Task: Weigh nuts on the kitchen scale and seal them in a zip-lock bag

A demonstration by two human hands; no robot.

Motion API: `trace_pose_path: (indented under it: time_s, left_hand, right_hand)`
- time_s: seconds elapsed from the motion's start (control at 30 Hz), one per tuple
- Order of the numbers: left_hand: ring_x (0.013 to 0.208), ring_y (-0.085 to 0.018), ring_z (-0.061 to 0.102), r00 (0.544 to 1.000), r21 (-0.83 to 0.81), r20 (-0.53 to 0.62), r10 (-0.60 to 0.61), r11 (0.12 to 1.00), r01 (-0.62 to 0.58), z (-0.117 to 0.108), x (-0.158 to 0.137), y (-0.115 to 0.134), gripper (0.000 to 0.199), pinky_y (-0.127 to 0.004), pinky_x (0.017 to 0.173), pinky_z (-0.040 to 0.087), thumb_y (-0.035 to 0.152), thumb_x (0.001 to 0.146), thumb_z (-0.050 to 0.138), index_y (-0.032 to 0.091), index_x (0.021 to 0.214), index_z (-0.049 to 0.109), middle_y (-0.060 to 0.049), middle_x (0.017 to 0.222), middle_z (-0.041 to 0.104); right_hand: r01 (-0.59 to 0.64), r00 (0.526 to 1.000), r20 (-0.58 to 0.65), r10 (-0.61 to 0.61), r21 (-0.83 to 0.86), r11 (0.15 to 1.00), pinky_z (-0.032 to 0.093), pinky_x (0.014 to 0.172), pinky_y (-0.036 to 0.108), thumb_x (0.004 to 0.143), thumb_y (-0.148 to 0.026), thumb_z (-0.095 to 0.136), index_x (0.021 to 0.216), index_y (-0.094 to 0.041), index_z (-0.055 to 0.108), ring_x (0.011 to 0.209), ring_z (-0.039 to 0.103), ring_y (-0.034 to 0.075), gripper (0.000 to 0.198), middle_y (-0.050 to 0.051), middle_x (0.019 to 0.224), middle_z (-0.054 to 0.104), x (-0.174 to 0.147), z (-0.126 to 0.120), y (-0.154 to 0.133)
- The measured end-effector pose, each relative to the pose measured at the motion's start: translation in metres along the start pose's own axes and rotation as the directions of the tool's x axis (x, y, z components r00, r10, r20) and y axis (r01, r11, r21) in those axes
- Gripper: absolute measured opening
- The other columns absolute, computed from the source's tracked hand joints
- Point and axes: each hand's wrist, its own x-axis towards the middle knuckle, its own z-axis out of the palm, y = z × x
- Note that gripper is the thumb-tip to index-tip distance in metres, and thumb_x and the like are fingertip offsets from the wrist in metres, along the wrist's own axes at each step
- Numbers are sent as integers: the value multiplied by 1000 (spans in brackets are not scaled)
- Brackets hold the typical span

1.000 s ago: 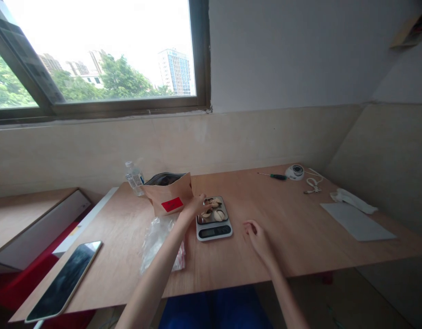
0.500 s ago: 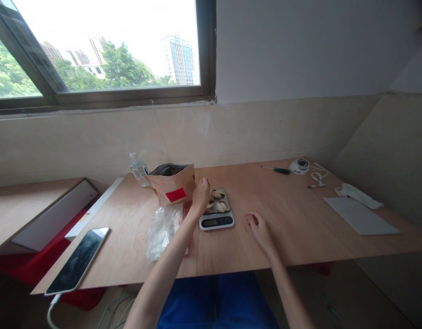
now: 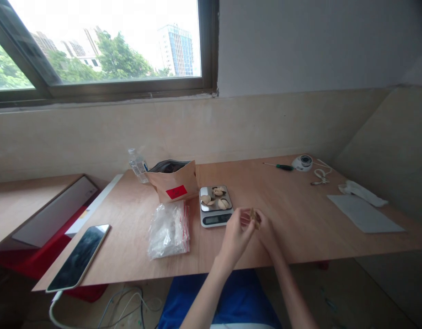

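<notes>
A small brown piece [image 3: 254,215] is pinched between the fingers of the left hand [image 3: 235,234] and right hand [image 3: 267,232] above the desk [image 3: 293,214], near the scale [image 3: 215,205]; if the pinch loosens, it could fall.

matt wooden table [image 3: 293,214], shiny metal scale [image 3: 215,205]

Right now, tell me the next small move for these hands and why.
Probably split the small brown piece apart. The left hand and right hand pinch it together above the table, just right of the scale, whose tray already carries several light pieces. The open paper bag stands beside the scale.
</notes>
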Motion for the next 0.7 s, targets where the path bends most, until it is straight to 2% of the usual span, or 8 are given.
trace_pose_path:
  time_s: [0.17, 0.27, 0.37, 0.47, 0.57, 0.63, 0.7]
  left_hand:
    - [83, -17, 62, 980, -58, -86, -177, 983, 173, 29, -5, -36, 22, -31, 75, 50, 18, 84, 52, 12, 105, 52, -12, 97, 62]
    - [95, -20, 62, 974, -94, -73, -214, 974, 207, 42, -3, -45, 28, -33, 81, 51, 19, 84, 51, 11, 111, 49, -17, 111, 59]
    - [107, -21, 58, 978, -65, -75, -195, 980, 191, 43, -7, -46, 32, -36, 87, 48, 19, 86, 47, 14, 118, 46, -18, 125, 53]
    - [101, -19, 59, 991, 22, -69, -111, 993, 113, 26, -15, -38, 25, -34, 85, 49, 18, 87, 42, 19, 109, 54, -12, 116, 58]
    - [88, -17, 62, 995, 76, -69, -69, 994, 74, -6, -22, -24, 25, -30, 76, 49, 13, 85, 39, 21, 97, 59, -7, 99, 64]
    - [84, -16, 62, 989, 118, -129, -70, 989, 86, -34, -23, -14, 25, -28, 74, 49, 12, 84, 38, 20, 91, 60, -5, 93, 66]
    - [79, -16, 61, 967, 175, -244, -77, 977, 122, -63, -23, -8, 23, -27, 71, 48, 13, 82, 38, 20, 84, 61, -3, 85, 65]
  right_hand:
    - [-36, 990, -137, 31, -33, 999, 48, 63, 31, 85, -48, 39, 92, -18, 59, 70, 60, 21, 37, 6, 76, 63, 4, -4, 10]
    - [-39, 976, -212, 40, 7, 999, 49, 66, 32, 87, -52, 34, 94, -18, 59, 75, 60, 21, 42, 8, 81, 62, 5, -5, 13]
    - [-21, 970, -240, 27, 28, 999, 48, 74, 33, 88, -52, 34, 95, -18, 59, 84, 59, 21, 43, 10, 92, 62, 4, -6, 13]
    - [3, 977, -215, -8, -28, 1000, 47, 75, 33, 88, -52, 37, 99, -18, 58, 88, 57, 21, 41, 11, 102, 59, 3, -6, 13]
    - [70, 976, -190, -104, -181, 981, 47, 74, 34, 86, -51, 43, 99, -19, 58, 85, 55, 21, 38, 10, 100, 56, 2, -3, 13]
    - [139, 969, -157, -192, -295, 945, 46, 75, 36, 84, -49, 48, 98, -19, 58, 83, 53, 21, 35, 9, 94, 55, 2, 0, 13]
    - [193, 961, -113, -253, -380, 904, 45, 76, 38, 83, -45, 50, 98, -19, 59, 83, 51, 23, 31, 9, 90, 54, 1, 2, 12]
